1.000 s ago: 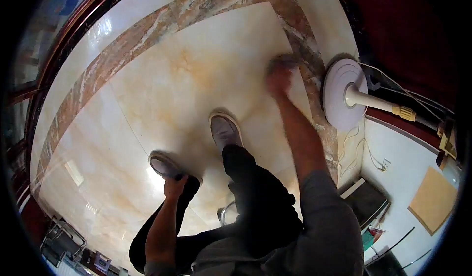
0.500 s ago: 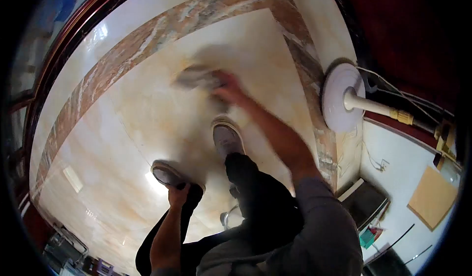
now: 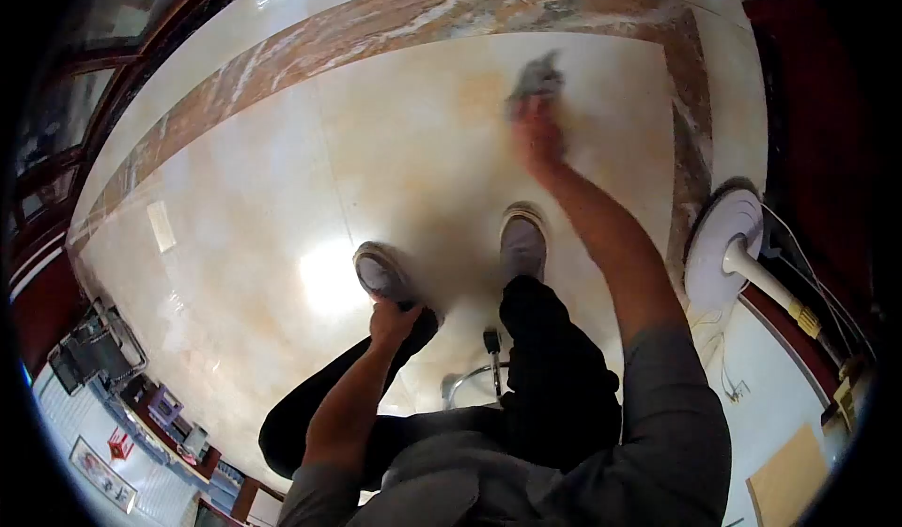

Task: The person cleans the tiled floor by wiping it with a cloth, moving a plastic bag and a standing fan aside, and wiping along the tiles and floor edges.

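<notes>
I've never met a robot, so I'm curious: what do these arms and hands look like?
They are a person's, not a machine's. The left hand and right hand wear no gloves, and no cables or markings show, though the right is blurred. The grey sleeves are short, leaving the forearms bare.

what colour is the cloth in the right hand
The cloth looks grey, though blurred; head view.

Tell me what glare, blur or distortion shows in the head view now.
Head view: white glare on the floor beside the left shoe; head view: right hand and grey cloth blurred; head view: marble border bowed, fisheye-like, corners black.
</notes>
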### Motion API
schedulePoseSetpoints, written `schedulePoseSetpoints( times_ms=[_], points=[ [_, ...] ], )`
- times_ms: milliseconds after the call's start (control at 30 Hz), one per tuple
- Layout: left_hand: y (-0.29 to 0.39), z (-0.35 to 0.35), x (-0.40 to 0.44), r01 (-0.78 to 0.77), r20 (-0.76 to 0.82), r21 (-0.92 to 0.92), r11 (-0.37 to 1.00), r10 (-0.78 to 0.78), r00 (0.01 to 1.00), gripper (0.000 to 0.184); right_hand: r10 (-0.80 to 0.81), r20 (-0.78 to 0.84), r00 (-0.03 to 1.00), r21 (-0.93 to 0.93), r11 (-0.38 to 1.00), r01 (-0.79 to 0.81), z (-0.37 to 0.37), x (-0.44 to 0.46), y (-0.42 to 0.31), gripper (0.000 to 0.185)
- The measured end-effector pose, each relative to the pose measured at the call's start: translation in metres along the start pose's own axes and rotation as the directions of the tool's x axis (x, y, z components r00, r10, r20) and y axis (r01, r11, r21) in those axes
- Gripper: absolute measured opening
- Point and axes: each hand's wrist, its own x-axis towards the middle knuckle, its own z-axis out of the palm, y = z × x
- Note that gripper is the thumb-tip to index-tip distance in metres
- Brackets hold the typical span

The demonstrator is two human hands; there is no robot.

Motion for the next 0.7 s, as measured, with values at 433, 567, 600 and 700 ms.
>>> schedulePoseSetpoints(
  times_ms=[433,567,600,700],
  points=[
    [0.026,-0.02,-0.013,-0.067,-0.083,-0.055,0.996,0.062,0.995,0.057,-0.332,0.19,0.924,0.979,-0.004,-0.203,-0.053,-0.033,-0.119,0.06],
    [0.003,0.004,0.002,-0.119,-0.133,0.021,0.993,0.121,0.984,0.059,0.194,-0.033,0.98,0.833,0.547,-0.08,-0.058,-0.082,0.114,0.062],
    [0.004,-0.001,0.002,-0.125,-0.133,0.02,0.992,0.126,0.983,0.059,0.232,-0.225,0.946,0.581,0.811,-0.06,-0.074,-0.104,0.163,0.06],
    [0.002,0.007,0.005,-0.05,-0.012,0.074,0.996,0.051,0.999,0.063,0.49,-0.1,0.866,0.472,0.79,-0.392,-0.043,-0.193,0.345,0.058]
  ],
)
